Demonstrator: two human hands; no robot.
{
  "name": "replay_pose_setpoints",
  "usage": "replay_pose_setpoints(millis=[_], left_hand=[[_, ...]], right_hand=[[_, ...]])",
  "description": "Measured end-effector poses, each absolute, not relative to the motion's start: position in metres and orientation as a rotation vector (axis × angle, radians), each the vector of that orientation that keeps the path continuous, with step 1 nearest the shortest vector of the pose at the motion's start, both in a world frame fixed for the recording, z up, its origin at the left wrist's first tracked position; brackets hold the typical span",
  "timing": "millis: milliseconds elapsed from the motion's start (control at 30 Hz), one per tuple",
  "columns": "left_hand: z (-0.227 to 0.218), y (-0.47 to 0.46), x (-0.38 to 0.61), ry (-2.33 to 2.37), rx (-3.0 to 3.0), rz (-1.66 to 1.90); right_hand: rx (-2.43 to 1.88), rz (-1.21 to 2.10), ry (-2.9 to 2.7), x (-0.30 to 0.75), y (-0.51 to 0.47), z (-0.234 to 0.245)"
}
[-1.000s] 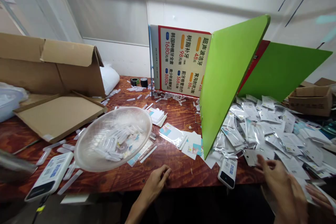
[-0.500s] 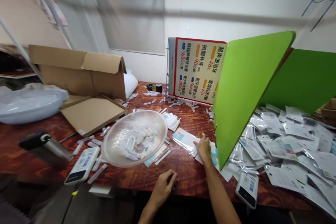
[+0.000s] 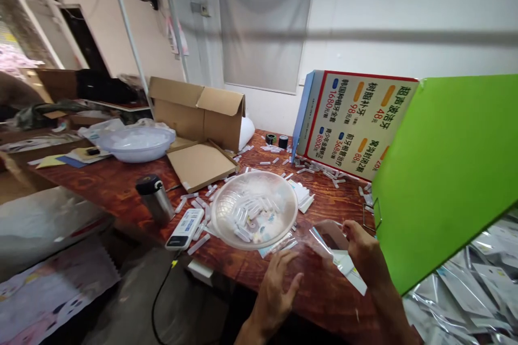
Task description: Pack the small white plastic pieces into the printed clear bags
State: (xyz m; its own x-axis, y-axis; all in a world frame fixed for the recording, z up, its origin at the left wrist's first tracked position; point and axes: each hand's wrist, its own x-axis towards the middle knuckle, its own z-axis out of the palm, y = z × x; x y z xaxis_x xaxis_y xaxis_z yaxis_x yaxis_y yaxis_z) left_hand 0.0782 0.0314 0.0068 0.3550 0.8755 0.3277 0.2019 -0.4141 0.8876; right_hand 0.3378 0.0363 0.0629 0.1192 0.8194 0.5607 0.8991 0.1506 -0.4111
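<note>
We see soft, even indoor light, wide-angle bending at the edges, and perhaps motion blur at lower left.

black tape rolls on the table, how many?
2: left roll and right roll, side by side near the table's far edge, left of the price sign. Others may hide behind it.

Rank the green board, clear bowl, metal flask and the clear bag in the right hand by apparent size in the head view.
1. green board, largest, though close to the camera
2. clear bowl
3. metal flask and clear bag: about alike, and the bag's edges are hard to trace, so unranked
</note>
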Motion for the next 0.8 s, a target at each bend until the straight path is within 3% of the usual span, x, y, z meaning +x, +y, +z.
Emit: replay_pose_setpoints(millis=[100,300,567,800], left_hand=[[0.027,0.038,0.067,1.037,1.771,1.194],[0.020,0.040,0.042,0.808,1.271,0.937],[-0.043,0.055,0.083,1.226,1.218,0.964],[-0.071,0.065,0.134,1.116,1.392,1.209]], right_hand=[[-1.394,0.027,-1.997,0.296,0.029,0.098],[-1.244,0.495,-2.214,0.232,0.059,0.117],[-1.741,0.331,-2.275,0.179,0.211,0.101],[-1.761,0.383,-2.315,0.154,0.235,0.063]])
